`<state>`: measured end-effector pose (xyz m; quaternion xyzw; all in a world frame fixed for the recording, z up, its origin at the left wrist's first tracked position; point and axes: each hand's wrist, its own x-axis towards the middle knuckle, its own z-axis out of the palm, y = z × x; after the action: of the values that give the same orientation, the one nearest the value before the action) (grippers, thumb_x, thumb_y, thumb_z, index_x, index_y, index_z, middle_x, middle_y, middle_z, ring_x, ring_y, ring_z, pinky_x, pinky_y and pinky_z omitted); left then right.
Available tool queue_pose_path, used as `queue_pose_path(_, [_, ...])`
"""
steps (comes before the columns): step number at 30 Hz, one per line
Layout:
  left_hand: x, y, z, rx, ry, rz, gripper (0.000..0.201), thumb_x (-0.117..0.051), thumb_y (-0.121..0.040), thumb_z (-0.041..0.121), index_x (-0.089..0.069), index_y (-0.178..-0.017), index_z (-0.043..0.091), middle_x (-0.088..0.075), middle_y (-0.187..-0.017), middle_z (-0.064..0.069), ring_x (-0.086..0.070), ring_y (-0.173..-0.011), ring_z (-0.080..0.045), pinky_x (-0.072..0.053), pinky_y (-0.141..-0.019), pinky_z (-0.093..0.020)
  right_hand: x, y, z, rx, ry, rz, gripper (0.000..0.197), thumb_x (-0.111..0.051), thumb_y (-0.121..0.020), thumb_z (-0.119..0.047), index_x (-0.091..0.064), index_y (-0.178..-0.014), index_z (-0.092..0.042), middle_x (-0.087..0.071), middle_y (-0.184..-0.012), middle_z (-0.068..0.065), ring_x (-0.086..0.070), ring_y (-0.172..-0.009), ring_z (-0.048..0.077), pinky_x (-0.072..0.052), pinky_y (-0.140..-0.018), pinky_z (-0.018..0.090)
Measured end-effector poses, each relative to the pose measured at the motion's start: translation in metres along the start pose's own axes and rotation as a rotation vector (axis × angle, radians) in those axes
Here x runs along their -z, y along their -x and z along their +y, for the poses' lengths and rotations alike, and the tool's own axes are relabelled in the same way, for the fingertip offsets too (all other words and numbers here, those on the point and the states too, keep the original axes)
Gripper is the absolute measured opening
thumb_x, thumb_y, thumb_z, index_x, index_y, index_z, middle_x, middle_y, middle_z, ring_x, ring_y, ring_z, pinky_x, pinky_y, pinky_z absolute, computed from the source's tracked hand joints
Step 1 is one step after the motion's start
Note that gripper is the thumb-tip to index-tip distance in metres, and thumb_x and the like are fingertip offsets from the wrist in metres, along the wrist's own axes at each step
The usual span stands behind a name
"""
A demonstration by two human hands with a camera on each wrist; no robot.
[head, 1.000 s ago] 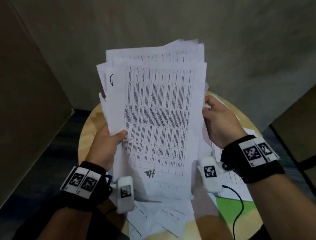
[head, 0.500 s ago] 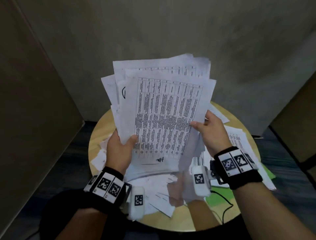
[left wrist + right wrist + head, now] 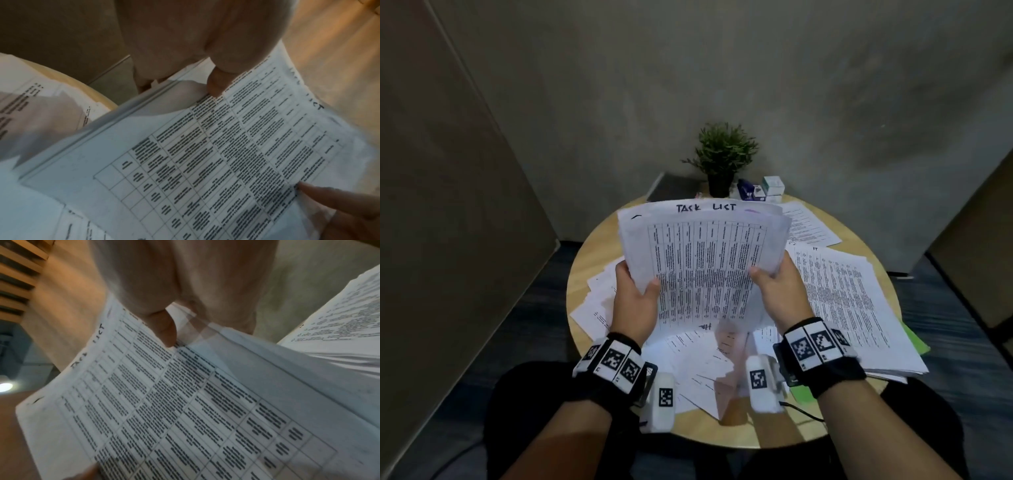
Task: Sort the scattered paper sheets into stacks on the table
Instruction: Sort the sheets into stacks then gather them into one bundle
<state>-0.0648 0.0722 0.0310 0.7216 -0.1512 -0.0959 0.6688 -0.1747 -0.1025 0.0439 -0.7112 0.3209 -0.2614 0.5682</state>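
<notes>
Above the round pale wooden table (image 3: 589, 253), a thick bundle of white printed sheets (image 3: 705, 260) stands tilted, its bottom edge down among the loose pages. The front page carries a black ruled grid of small text, and a sheet behind it shows "TASK LIST" handwritten along its top. The person's left hand (image 3: 635, 305) pinches the bundle's left edge, thumb pressed on the front and fingers tucked behind. The right hand (image 3: 780, 298) pinches the right edge the same way, thumb on the printed face; the right wrist view shows that thumb on the edge of the grid.

Under and around the bundle, more white printed pages lie scattered (image 3: 702, 363) across the near side of the table, some hanging over the left rim. To the right sits a thicker heap of printed sheets (image 3: 849, 301), with a bright green folder (image 3: 917, 344) peeking out beneath it. At the far edge stand a small green potted plant in a dark pot (image 3: 722, 161), a few small white and blue boxes (image 3: 762, 188) just beside it, and a dark flat board (image 3: 671, 186) to its left.
</notes>
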Motion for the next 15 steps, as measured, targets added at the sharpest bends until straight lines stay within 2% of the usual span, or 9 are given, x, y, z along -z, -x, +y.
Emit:
queue_pose_path(3, [-0.004,-0.004,0.006,-0.050,-0.003,0.029,0.027,-0.045,-0.100,0.009,-0.035,-0.120,0.023,-0.053,-0.104,0.013,-0.053,-0.098,-0.012,-0.040,-0.078,-0.020,-0.002,0.001,-0.010,0.014,-0.019,0.004,0.032,-0.054,-0.095,-0.013,-0.051,-0.127,-0.019,-0.063,-0.115,-0.004,-0.058,-0.107,0.015,-0.044,-0.085,0.031])
queue_pose_path(6, [-0.006,-0.013,0.019,-0.103,0.075,0.062,0.030,-0.047,-0.099,0.007,-0.036,-0.117,0.028,-0.055,-0.102,0.020,-0.055,-0.092,0.003,-0.041,-0.068,-0.006,0.001,-0.003,-0.027,0.080,-0.086,0.025,0.032,-0.054,-0.094,-0.011,-0.052,-0.123,-0.022,-0.063,-0.115,-0.008,-0.059,-0.107,0.014,-0.045,-0.087,0.033])
queue_pose_path(8, [-0.006,-0.015,0.024,-0.124,0.127,0.089,0.037,-0.052,-0.096,0.004,-0.036,-0.116,0.031,-0.057,-0.104,0.019,-0.055,-0.092,0.009,-0.043,-0.069,-0.004,0.004,-0.005,-0.033,0.120,-0.109,0.037,0.033,-0.056,-0.092,-0.009,-0.052,-0.123,-0.021,-0.065,-0.114,-0.006,-0.061,-0.104,0.013,-0.049,-0.087,0.035])
queue_pose_path(10, [-0.004,-0.015,0.019,-0.096,0.139,0.089,0.041,-0.053,-0.094,0.002,-0.036,-0.119,0.029,-0.058,-0.109,0.013,-0.057,-0.097,0.002,-0.046,-0.076,-0.011,0.004,-0.005,-0.031,0.118,-0.102,0.043,0.035,-0.057,-0.090,-0.007,-0.050,-0.122,-0.020,-0.065,-0.110,-0.006,-0.062,-0.100,0.010,-0.050,-0.084,0.030])
queue_pose_path(12, [-0.004,-0.013,0.006,-0.017,0.136,0.053,0.040,-0.051,-0.095,0.003,-0.034,-0.121,0.027,-0.056,-0.118,0.004,-0.057,-0.105,-0.012,-0.047,-0.087,-0.026,0.001,-0.001,-0.021,0.085,-0.061,0.036,0.036,-0.057,-0.091,-0.006,-0.046,-0.123,-0.017,-0.062,-0.108,-0.005,-0.060,-0.094,0.006,-0.049,-0.079,0.025])
queue_pose_path(13, [-0.004,-0.011,-0.002,0.017,0.132,0.033,0.039,-0.049,-0.096,0.003,-0.034,-0.122,0.027,-0.055,-0.119,0.003,-0.056,-0.106,-0.017,-0.047,-0.089,-0.031,-0.001,0.001,-0.015,0.065,-0.032,0.028,0.036,-0.056,-0.091,-0.006,-0.044,-0.124,-0.016,-0.060,-0.106,-0.005,-0.058,-0.091,0.003,-0.049,-0.074,0.022])
queue_pose_path(15, [-0.007,-0.009,-0.014,0.042,0.099,0.019,0.034,-0.044,-0.098,0.004,-0.034,-0.120,0.028,-0.055,-0.112,0.008,-0.053,-0.104,-0.019,-0.044,-0.085,-0.031,-0.006,0.005,-0.004,0.028,0.021,0.002,0.034,-0.053,-0.094,-0.006,-0.043,-0.125,-0.016,-0.057,-0.101,-0.008,-0.056,-0.085,0.001,-0.044,-0.061,0.015])
